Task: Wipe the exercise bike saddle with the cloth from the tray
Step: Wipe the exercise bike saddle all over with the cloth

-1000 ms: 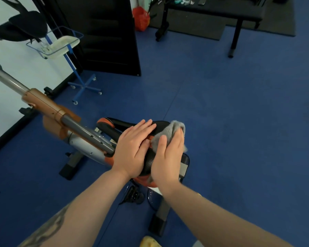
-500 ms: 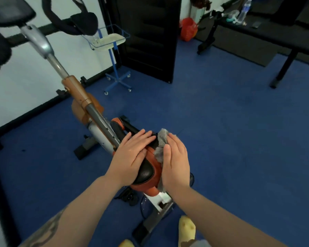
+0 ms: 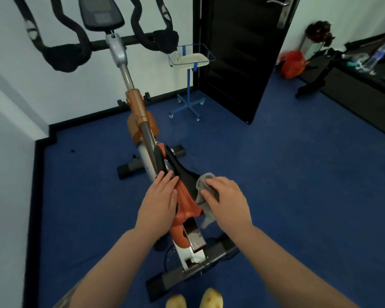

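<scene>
The exercise bike's black and orange saddle [image 3: 182, 187] sits in the middle of the head view, nose pointing away from me. My left hand [image 3: 159, 201] lies flat on the saddle's left side, fingers together. My right hand [image 3: 226, 201] presses a grey cloth [image 3: 203, 187] against the saddle's right side; a corner of the cloth hangs down below the hand. The white tray [image 3: 191, 60] in a blue wire stand stands by the far wall, to the right of the handlebars.
The bike's handlebars [image 3: 65, 52] and console [image 3: 101, 13] rise at the top. An open black door [image 3: 238, 54] stands behind the tray stand. A black bench [image 3: 360, 85] with clutter and a red bag [image 3: 291, 62] are at the right. Blue floor surrounds the bike.
The view has tilted up, so the handlebars and console show in full. My right hand has slid the cloth from the saddle's top down onto its right side. My left hand stays on the saddle.
</scene>
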`<state>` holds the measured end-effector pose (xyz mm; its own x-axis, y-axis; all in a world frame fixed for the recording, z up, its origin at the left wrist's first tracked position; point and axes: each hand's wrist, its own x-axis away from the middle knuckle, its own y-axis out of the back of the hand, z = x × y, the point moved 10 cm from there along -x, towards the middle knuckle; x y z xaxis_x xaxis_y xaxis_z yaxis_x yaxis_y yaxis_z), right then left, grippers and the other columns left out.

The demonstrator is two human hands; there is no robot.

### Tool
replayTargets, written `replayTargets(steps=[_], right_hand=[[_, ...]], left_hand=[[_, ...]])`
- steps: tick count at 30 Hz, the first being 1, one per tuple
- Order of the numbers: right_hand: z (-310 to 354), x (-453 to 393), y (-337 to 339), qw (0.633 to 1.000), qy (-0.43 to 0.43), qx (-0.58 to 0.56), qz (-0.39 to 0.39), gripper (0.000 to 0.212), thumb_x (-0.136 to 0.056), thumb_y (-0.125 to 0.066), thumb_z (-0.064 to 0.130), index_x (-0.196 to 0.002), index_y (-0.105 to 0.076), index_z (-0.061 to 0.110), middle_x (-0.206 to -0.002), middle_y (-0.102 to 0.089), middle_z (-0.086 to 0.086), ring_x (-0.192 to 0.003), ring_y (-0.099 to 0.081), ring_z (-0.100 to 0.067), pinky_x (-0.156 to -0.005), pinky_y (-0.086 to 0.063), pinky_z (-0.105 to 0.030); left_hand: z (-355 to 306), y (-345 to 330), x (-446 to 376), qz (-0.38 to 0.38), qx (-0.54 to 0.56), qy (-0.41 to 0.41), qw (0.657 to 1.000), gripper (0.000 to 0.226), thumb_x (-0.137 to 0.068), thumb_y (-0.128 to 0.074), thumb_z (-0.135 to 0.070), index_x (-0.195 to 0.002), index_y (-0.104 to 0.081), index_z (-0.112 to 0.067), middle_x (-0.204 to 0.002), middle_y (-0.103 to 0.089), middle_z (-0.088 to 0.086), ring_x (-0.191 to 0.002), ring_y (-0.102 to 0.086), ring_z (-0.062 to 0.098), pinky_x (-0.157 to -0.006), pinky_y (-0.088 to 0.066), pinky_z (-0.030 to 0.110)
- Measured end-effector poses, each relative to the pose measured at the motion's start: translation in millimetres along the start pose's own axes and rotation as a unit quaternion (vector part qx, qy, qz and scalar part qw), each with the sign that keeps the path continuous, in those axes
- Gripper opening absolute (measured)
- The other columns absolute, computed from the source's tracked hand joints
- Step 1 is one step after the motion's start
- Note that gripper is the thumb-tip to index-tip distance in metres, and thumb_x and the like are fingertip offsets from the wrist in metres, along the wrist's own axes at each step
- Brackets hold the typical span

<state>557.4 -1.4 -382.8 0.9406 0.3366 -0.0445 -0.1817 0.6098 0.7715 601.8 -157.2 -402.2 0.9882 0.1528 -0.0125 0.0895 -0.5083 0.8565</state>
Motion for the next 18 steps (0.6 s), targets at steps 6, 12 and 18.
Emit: replayTargets(steps=[6, 12, 18], right_hand=[[5.5, 8.7, 38.2, 0.996, 0.048, 0.072, 0.002, 0.023, -0.089, -0.063, 0.03, -0.112, -0.065, 0.024, -0.11, -0.062, 0.01, -0.105, -0.053, -0.013, -0.079, -0.049, -0.03], [-8.9, 28.6, 82.5, 0.99, 0.065, 0.12, 0.039, 0.017, -0.088, -0.063, 0.033, -0.104, -0.064, 0.029, -0.101, -0.06, 0.017, -0.097, -0.053, -0.008, -0.075, -0.048, -0.028], [-50.5, 23.7, 137.3, 0.99, 0.059, 0.131, 0.013, 0.023, -0.086, -0.066, 0.032, -0.108, -0.067, 0.027, -0.107, -0.063, 0.015, -0.101, -0.056, -0.009, -0.078, -0.049, -0.027]], left_hand=[[-20.0, 17.4, -3.5, 0.044, -0.016, 0.003, 0.999, 0.038, -0.097, -0.037, -0.021, -0.133, -0.048, -0.024, -0.148, -0.037, -0.008, -0.137, -0.028, 0.013, -0.113, -0.017, 0.028], [-72.4, 37.2, 5.0, -0.011, -0.081, -0.069, 0.994, 0.037, -0.091, -0.035, -0.024, -0.12, -0.058, -0.025, -0.13, -0.055, -0.008, -0.119, -0.05, 0.014, -0.111, -0.023, 0.033], [-139.2, 16.0, -10.7, -0.016, -0.112, -0.106, 0.988, 0.047, -0.089, -0.024, -0.032, -0.12, -0.058, -0.026, -0.129, -0.056, -0.009, -0.117, -0.051, 0.013, -0.109, -0.027, 0.034]])
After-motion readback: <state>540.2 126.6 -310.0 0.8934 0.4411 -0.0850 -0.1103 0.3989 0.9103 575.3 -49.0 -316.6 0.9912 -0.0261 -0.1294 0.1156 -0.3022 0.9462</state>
